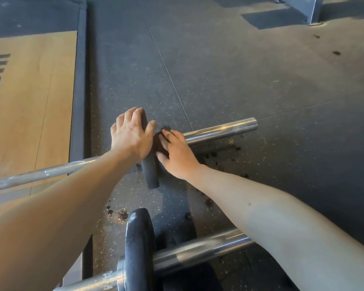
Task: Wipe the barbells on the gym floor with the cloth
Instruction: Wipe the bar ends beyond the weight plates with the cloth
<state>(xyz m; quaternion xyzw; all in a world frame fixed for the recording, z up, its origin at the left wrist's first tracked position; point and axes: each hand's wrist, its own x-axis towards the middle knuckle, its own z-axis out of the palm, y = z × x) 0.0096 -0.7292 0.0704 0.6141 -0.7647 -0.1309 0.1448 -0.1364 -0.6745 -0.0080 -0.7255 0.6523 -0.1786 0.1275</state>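
cloth (159, 143): dark, bunched, mostly hidden under the right hand (175, 155). It's pressed where the sleeve (221, 130) meets the inner face of the far plate (150, 164) on the far barbell (40, 173). That bar lies across the rubber floor (260, 80), its thin shaft running off to the left.

Right hand: fingers bent over the cloth, holding it against the metal. Left hand (132, 135): draped over the top of the far plate, fingers curled over the rim and thumb on the sleeve side. Looks like it's steadying the plate.

Progress, my read: mid-task, wiping at the plate/sleeve joint of the far bar. Can't tell what's already been wiped. Both sleeves shine, but that proves nothing. The far sleeve's outer end and the long shaft have no cloth on them.

near barbell (197, 253): just in front of the person, with its own plate (138, 248) edge-on. No hand or cloth on it. I'd count it as likely left to do, along with whatever lies out of view on the far ends of both bars.

Around it: dark specks (214, 154) on the floor under the far sleeve, and more by the near plate. Could be drips or crumbs of rubber, can't tell. wooden platform (30, 101) to the left, rack foot (302, 9) at the top right, well apart.
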